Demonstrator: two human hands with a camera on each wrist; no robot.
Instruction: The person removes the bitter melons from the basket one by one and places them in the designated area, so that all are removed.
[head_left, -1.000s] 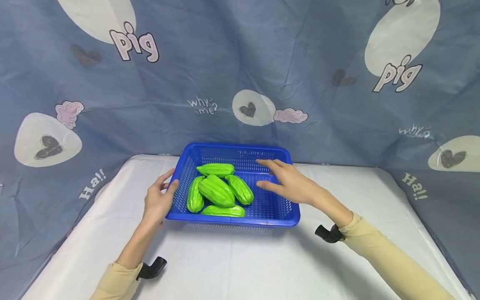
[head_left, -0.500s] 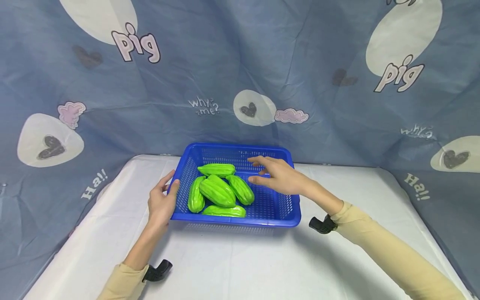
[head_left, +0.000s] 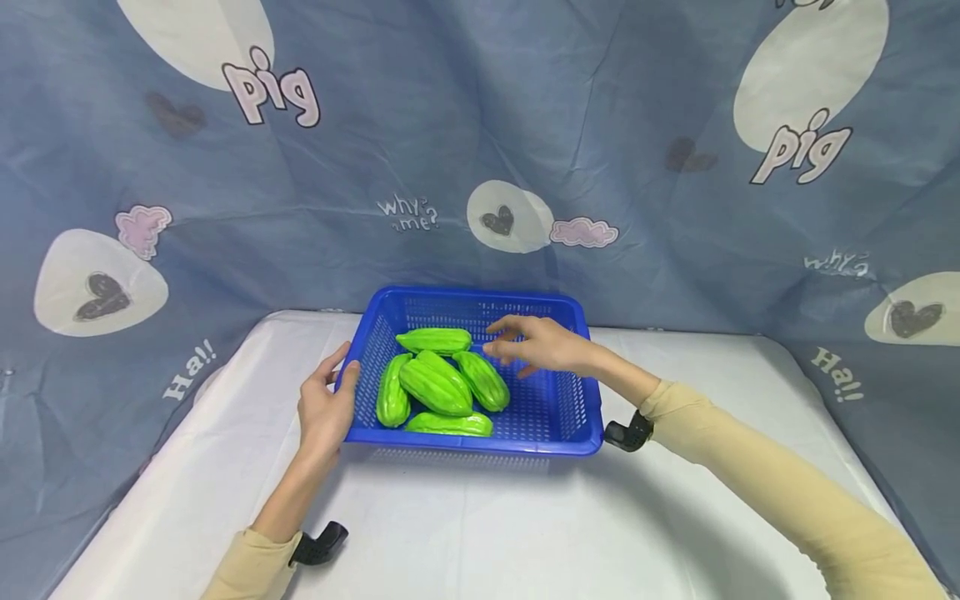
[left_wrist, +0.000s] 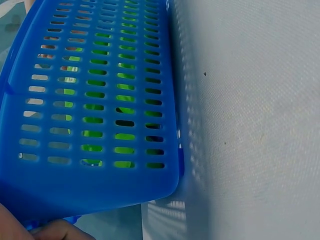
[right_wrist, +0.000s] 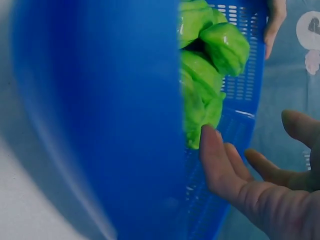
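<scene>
A blue perforated plastic basket (head_left: 480, 442) holds several bright green ridged gourds, grouped toward its left side. One gourd (head_left: 435, 385) lies on top of the others, and another gourd (head_left: 482, 381) leans at the right of the pile. My left hand (head_left: 324, 412) grips the basket's left end, its thumb at the rim. In the left wrist view, fingers (left_wrist: 62, 231) pinch the basket's corner edge. My right hand (head_left: 543, 343) hovers over the basket's right half, holding nothing. Its loosely bent fingers (right_wrist: 220, 167) point toward the gourds in the right wrist view.
The basket stands at the back of a table with a white cover (head_left: 450, 533). Just behind it hangs a blue printed curtain (head_left: 352, 167). A black wrist mount (head_left: 630, 432) on the right arm is close to the basket's front right corner.
My right hand has moved left over the basket, closer to the gourds, and its fingers have bent more. The left hand keeps its grip on the basket, which has stayed almost in place.
</scene>
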